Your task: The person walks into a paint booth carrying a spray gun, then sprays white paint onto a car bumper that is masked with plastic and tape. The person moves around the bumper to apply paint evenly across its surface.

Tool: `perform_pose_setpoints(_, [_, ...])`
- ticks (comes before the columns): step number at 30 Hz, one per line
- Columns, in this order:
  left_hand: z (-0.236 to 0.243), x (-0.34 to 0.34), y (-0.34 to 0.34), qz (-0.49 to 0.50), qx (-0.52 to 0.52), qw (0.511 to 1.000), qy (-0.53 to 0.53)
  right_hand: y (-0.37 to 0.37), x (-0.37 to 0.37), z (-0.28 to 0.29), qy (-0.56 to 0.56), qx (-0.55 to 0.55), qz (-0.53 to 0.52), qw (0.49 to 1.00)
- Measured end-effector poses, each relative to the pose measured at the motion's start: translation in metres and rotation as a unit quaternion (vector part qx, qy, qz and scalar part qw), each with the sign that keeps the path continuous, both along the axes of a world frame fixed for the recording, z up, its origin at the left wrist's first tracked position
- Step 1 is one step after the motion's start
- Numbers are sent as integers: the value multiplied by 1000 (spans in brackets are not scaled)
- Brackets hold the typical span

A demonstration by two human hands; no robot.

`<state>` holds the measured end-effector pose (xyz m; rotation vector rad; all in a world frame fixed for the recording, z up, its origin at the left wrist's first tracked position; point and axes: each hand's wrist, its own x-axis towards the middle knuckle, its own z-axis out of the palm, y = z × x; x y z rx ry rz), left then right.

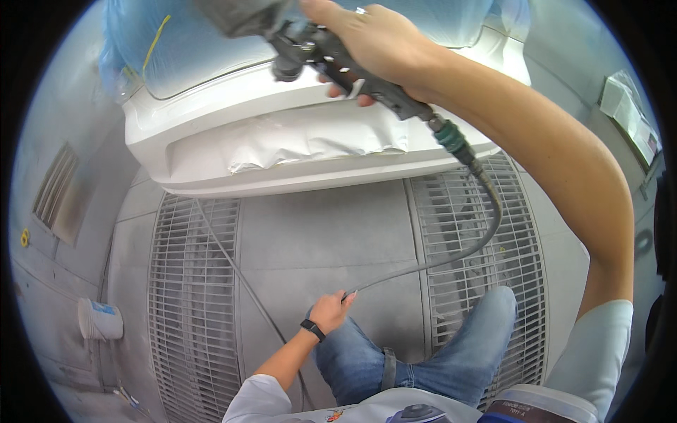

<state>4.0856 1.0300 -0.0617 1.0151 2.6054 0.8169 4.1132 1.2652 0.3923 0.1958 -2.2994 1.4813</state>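
My right hand is raised at the top of the view, closed around the handle of a spray gun. The gun is slightly blurred and points up and left, in front of the white car bumper. From the green coupling at the handle's end, a grey air hose curves down and back toward me. Low over my lap, my left hand grips that hose, with a black band on its wrist. White masking paper covers the bumper's recess, and blue film drapes the body above.
Metal floor grates lie left and right of a grey floor panel. More hose runs across the floor on the left. By the left wall stands a white bucket. A framed board hangs on the right wall.
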Motion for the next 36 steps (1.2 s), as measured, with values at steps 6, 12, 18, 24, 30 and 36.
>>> perform_pose_setpoints(6, [14, -4, 46, -67, -12, 997, 25, 151, 40, -50, 14, -93, -194, 976])
perform_pose_setpoints(12, [18, 18, 114, -135, -12, 991, 15, 313, 109, -83, 56, -159, -325, 931])
perform_pose_setpoints(18, [29, 34, 161, -122, -15, 992, -1, 447, 128, -104, 70, -213, -378, 898])
perform_pose_setpoints(24, [35, 57, 192, -97, -7, 995, -1, 551, 119, -127, 128, -224, -521, 814])
perform_pose_setpoints(30, [27, 45, 151, -52, -19, 998, 3, 497, 91, -164, 113, -121, -560, 812])
perform_pose_setpoints(36, [9, 19, 63, -14, -69, 997, 30, 294, 87, -167, 156, -138, -327, 922])
